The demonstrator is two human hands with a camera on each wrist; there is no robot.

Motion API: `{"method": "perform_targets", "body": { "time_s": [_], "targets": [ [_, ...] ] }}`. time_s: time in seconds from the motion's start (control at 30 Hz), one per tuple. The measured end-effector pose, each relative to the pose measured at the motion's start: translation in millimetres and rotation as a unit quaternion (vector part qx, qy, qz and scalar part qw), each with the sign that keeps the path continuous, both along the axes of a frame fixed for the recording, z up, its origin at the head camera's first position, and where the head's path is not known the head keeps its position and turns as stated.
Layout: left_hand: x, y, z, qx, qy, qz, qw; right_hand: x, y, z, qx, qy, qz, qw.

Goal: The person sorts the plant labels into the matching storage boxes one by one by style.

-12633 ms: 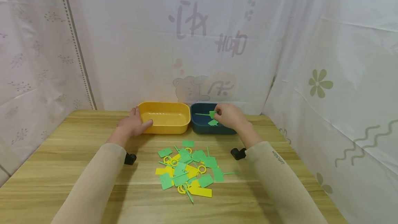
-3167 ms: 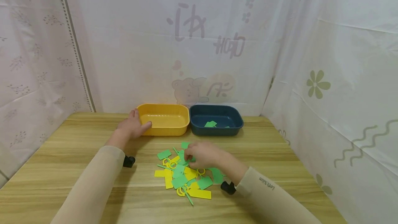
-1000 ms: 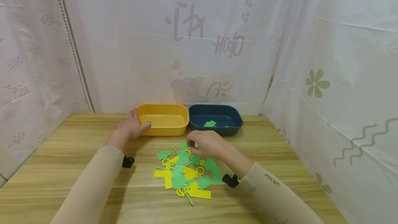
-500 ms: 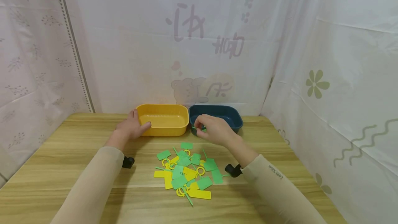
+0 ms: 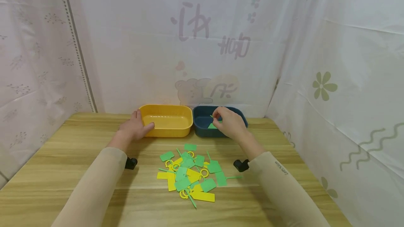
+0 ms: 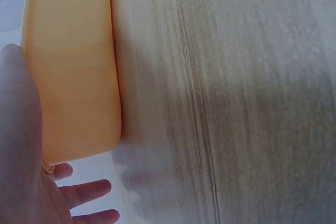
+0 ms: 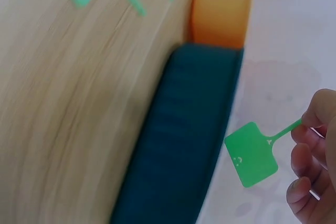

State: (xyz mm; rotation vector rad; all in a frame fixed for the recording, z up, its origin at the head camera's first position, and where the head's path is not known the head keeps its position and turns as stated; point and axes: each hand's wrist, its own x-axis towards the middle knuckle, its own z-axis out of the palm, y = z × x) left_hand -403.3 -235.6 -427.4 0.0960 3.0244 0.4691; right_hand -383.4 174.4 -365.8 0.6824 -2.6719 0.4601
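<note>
My right hand [image 5: 231,123] is over the dark blue bin [image 5: 206,133]. Its thumb and forefinger pinch the thin stem of a green plastic tag [image 7: 252,153], whose flat plate hangs free in the right wrist view. Against the left end of the yellow bin [image 5: 168,132] rests my left hand [image 5: 132,128], its fingers fairly straight and its thumb by the front rim. Nearer to me, a loose pile mixes green tags [image 5: 182,185] with pointed stems and yellow tags [image 5: 203,196] with rings. My right hand hides part of the blue bin's inside.
Both bins stand side by side at the back of the wooden table [image 5: 79,185], their ends touching or nearly so. A printed white curtain [image 5: 142,62] hangs behind them and along both sides. Black wrist cameras [image 5: 241,165] sit below each hand.
From the pile, my right hand has risen with a green tag, passed the blue bin's front rim and moved right and back over the bin. My left hand has stayed put.
</note>
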Motion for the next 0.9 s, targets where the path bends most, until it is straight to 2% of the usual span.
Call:
{"method": "perform_targets", "body": {
  "time_s": [0.2, 0.37, 0.63, 0.9],
  "targets": [
    [-5.3, -1.7, -3.1, -0.004, 0.002, -0.002, 1.0000, -15.0, 12.8, -13.7, 0.015, -0.017, -0.044, 0.9988],
    [-8.9, -3.4, -6.0, -0.006, 0.003, -0.002, 1.0000, -19.5, 17.1, -16.7, 0.016, -0.015, -0.059, 0.9980],
    [-2.2, -1.1, -2.1, 0.002, 0.007, 0.000, 1.0000, -23.0, 19.7, -19.0, 0.009, -0.011, -0.090, 0.9958],
    [1.0, -0.9, 1.7, 0.002, 0.003, -0.003, 1.0000, -20.7, 21.9, -19.1, 0.005, -0.020, -0.092, 0.9956]
  ]
}}
